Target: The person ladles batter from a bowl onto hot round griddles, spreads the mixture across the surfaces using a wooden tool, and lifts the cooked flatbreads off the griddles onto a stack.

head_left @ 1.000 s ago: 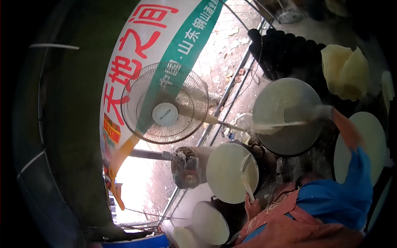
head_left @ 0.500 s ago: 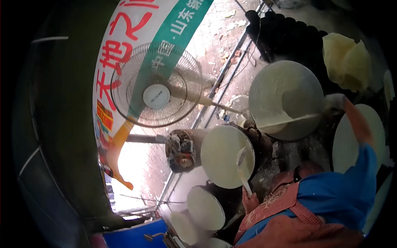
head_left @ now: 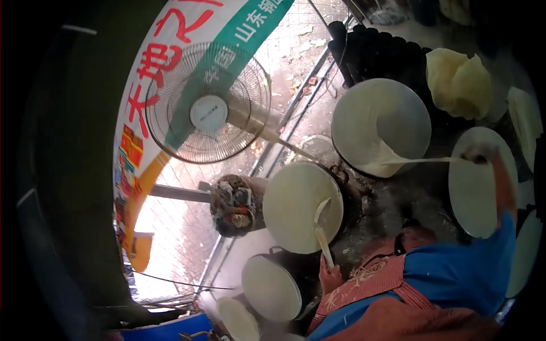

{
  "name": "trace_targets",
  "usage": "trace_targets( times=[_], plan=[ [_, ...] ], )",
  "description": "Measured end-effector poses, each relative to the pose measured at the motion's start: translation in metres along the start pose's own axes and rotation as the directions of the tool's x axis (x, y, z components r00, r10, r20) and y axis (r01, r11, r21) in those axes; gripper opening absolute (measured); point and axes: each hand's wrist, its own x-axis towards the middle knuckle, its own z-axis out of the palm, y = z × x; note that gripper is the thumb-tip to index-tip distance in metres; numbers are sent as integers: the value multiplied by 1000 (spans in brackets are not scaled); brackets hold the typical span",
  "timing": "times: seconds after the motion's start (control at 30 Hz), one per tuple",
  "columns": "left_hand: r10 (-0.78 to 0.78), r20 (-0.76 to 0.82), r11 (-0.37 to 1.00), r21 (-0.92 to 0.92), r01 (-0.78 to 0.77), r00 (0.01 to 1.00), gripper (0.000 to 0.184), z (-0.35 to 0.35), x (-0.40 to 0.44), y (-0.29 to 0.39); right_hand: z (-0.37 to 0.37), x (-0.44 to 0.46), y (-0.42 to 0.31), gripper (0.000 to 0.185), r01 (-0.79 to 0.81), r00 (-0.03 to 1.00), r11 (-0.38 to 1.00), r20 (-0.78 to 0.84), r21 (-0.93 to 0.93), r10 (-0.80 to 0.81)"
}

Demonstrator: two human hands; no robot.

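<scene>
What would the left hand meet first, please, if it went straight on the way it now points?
Probably the near rim of the round griddle, over which the ladle held in the left hand already reaches; depth is unclear, so the hand might pass above it.

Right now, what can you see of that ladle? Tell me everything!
The ladle has a greyish bowl, perhaps metal, and a pale handle, whose end the left hand grips. It slants across the edge of a round, pale-topped griddle, bowl end over the surface; whether it touches, I can't tell.
</scene>
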Motion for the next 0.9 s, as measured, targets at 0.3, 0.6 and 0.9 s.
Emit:
trace_targets(
  times=[0.3,0.6,0.9],
  plan=[
    [-153,408,933,-240,267,900,65,-69,8,7,290,-83,-22,26,185,772,852,-609,490,182],
    [254,767,381,-639,668,589,60,-113,-11,-30,267,-113,-74,26,-230,531,935,-840,-269,-111],
    [129,776,549,-574,607,617,29,-111,-21,-37,221,-92,-55,23,-233,612,874,-762,-428,-210]
  ],
)
